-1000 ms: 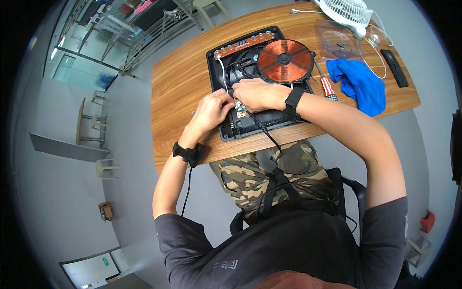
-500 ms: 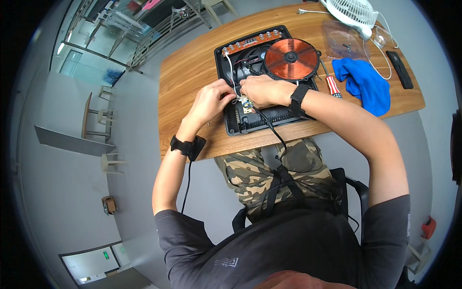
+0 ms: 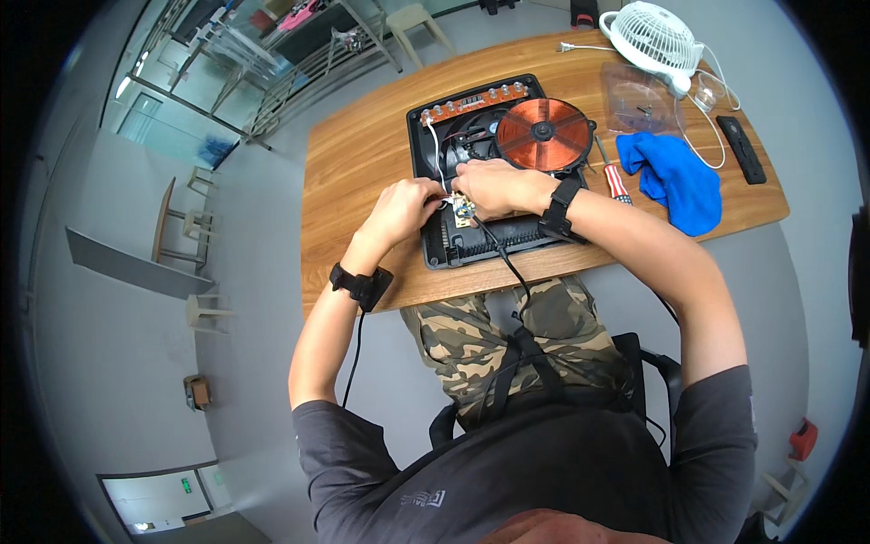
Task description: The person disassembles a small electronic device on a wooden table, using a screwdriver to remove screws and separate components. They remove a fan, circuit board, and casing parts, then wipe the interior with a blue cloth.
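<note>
An opened induction cooker's black housing lies on the wooden table. My left hand is at its left side, thumb and fingers pinching the end of a white cable. That cable runs up to an orange control strip along the far edge. My right hand is curled over a small circuit board in the housing, its fingers closed at the board's far edge; the fingertips are partly hidden. A round copper coil rests over the right part. A black cord trails from the board toward me.
Right of the housing lie a screwdriver with a striped handle, a blue cloth and a black strip-shaped object. Behind them are a clear plastic tray with small parts and a white fan with its cord.
The whole view has shifted, so the table sits slightly lower. My hands remain together at the circuit board, with only small finger movement; slightly more of the board shows between them.
</note>
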### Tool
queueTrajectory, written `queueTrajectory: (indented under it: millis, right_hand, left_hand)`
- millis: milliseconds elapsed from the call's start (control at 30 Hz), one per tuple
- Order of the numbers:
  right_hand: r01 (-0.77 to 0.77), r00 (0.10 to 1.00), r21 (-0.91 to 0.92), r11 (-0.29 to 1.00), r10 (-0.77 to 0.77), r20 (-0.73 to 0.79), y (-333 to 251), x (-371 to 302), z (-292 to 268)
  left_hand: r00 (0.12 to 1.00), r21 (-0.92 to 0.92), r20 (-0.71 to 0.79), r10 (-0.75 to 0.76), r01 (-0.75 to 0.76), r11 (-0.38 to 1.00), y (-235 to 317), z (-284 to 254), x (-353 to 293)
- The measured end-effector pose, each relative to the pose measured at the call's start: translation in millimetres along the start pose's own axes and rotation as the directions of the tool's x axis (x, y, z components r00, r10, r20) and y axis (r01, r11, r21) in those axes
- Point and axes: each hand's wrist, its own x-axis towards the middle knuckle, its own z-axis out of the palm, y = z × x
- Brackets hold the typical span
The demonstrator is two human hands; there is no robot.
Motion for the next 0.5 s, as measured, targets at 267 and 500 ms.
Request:
queueTrajectory:
  millis: [267, 500]
  right_hand:
    - [0.007, 0.997, 0.048, 0.999, -0.01, 0.074, 2.1, 2.2, -10.5]
    - [0.005, 0.992, 0.096, 0.995, -0.017, 0.128, 10.0, 5.4, -3.0]
  left_hand:
    - [0.999, 0.141, 0.048, 0.006, -0.013, 0.99, -4.4, 2.0, 8.8]
    - [0.982, 0.135, 0.185, 0.024, -0.05, 0.99, 2.6, -6.5, 1.4]
